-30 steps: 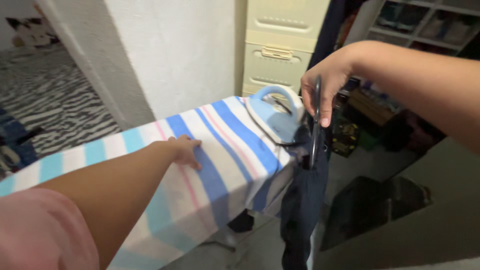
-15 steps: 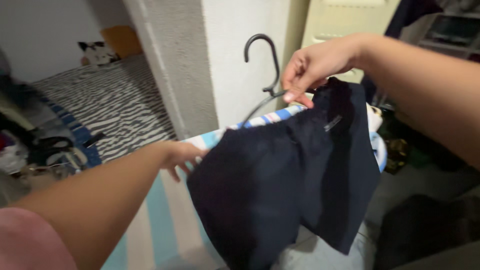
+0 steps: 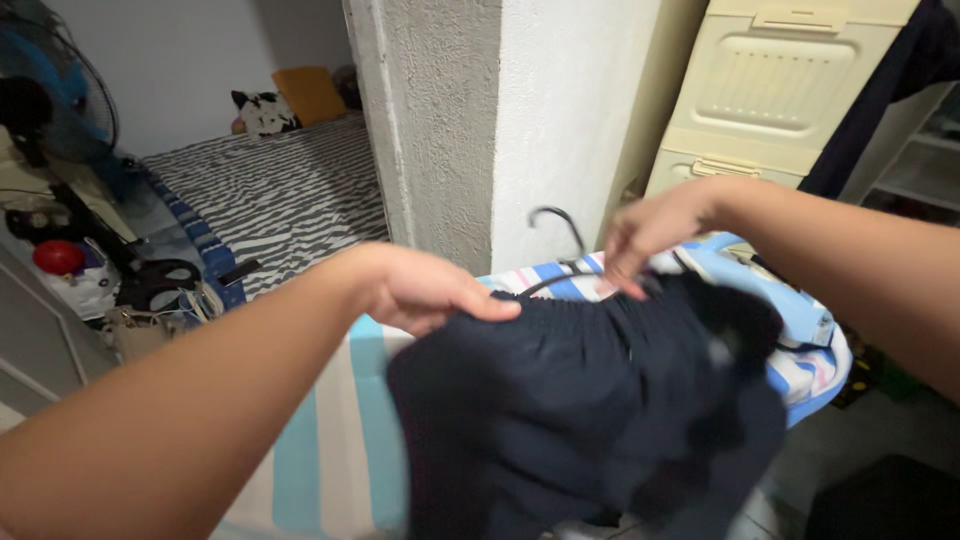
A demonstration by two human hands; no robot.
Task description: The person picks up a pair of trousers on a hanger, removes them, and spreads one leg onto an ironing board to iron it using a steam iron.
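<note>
striped ironing board (image 3: 330,440) | left hand (image 3: 425,290), right hand (image 3: 650,230) each grasping dark shorts (image 3: 590,400) on hanger (image 3: 560,225)

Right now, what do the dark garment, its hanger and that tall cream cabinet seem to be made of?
The dark garment looks like soft matte navy fabric; it gathers and droops. The hanger seems to be thin dark wire or plastic, too blurred to tell which. The cream cabinet looks like moulded plastic, smooth with ribbed drawer fronts.
</note>
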